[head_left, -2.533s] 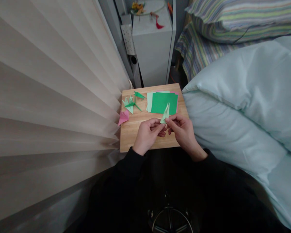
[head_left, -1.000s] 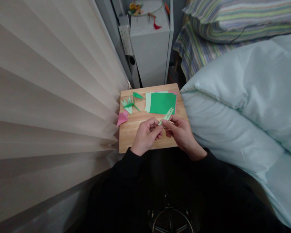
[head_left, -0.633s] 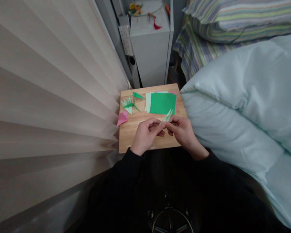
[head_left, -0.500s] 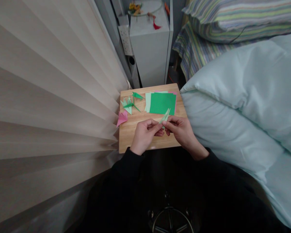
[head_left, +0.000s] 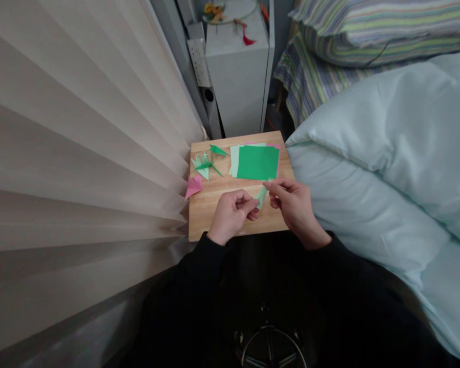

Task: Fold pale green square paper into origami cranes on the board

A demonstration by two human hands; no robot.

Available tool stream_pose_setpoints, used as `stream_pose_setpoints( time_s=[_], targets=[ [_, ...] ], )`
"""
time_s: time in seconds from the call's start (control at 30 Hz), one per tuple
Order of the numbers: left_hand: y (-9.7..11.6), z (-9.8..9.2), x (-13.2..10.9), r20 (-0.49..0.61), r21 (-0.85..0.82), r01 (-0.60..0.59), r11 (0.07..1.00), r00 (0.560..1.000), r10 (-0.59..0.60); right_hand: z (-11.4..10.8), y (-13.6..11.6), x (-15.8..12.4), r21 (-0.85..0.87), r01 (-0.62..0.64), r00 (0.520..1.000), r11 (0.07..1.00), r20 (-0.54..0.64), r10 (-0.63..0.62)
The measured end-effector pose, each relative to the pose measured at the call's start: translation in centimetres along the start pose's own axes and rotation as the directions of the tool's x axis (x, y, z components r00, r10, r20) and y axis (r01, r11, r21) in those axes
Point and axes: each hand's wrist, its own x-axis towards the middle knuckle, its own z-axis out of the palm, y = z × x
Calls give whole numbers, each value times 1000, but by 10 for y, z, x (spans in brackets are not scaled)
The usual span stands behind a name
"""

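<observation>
A small pale green folded paper piece [head_left: 261, 194] is held between both hands above the near part of a wooden board [head_left: 214, 197]. My left hand [head_left: 232, 214] pinches its lower end. My right hand [head_left: 293, 204] pinches its upper tip with thumb and forefinger. Behind the hands lies a stack of paper sheets with a dark green sheet [head_left: 257, 162] on top, pale green and pink edges showing under it.
Folded green paper figures [head_left: 207, 162] and a pink folded piece [head_left: 193, 185] lie at the board's left side. A pleated curtain [head_left: 80, 153] hangs on the left, a pale blue duvet [head_left: 387, 153] on the right, a white cabinet [head_left: 237, 71] beyond the board.
The pale green piece stood upright with long points showing; it now looks shorter and tilted. My right hand has shifted a little to the right and up along the piece.
</observation>
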Motion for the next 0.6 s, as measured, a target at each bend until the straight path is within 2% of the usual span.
stream_pose_setpoints(
  time_s=[0.13, 0.23, 0.37, 0.47, 0.6],
  targets=[
    [-4, 2, 2, -31, -21, 12, 1000, 999, -12, -6, 1, 8, 40, 3, 997, 999, -76, 0],
    [-6, 0, 4, -71, -49, -17, 999, 997, 14, -6, 0, 5, -14, 62, 992, 998, -106, -64],
    [-5, -4, 6, -94, -101, -28, 994, 995, 19, -2, -1, -3, -119, 178, 984, 977, 14, -178],
    [-4, -4, 5, -62, -143, -23, 989, 998, 14, 1, -1, -8, -159, 225, 972, 961, 103, -210],
    [-5, -4, 5, -56, -167, -18, 986, 998, 8, -1, -3, -9, -220, 284, 954, 933, 159, -253]
  ],
)
